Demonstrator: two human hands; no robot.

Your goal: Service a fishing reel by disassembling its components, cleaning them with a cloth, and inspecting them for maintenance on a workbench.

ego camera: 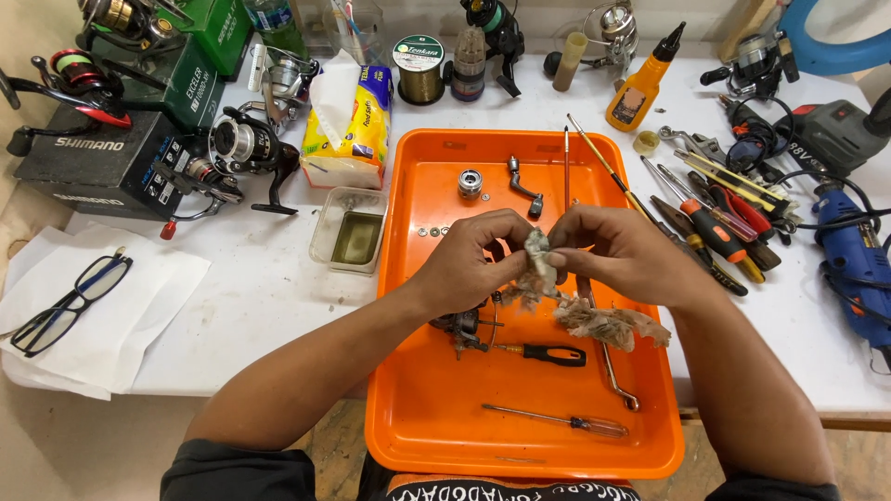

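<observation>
I see a white counter (269, 297) crowded from end to end. At the far left a pair of dark-framed glasses (67, 303) lies on sheets of white paper (130, 315), near the front edge; beyond them sit dark boxes (97, 158) with fishing reels (243, 148) on and beside them. Moving right, a yellow tissue pack (357, 121) stands just beyond a small clear tub (351, 230) of murky liquid, which sits just beside the orange tray (436, 408). Over the tray's middle, my left hand (469, 264) and my right hand (622, 255) meet, both pinched shut on a soiled rag (594, 315) that bunches between the fingertips and trails down to the right. I cannot tell whether a small part is wrapped inside it. Below the hands, on the tray floor, lie a black-handled screwdriver (548, 353), a clear-handled screwdriver (566, 422) nearer me, and a bent metal rod (617, 376); a small silver spool (470, 183) and a crank handle (522, 187) rest at the far end. Beyond the tray stands an orange squeeze bottle (640, 88). To the right, screwdrivers and pliers (719, 218) lie in a loose row, and a blue power drill (854, 264) rests by the right edge. Tan floor shows beneath the counter's near edge.
</observation>
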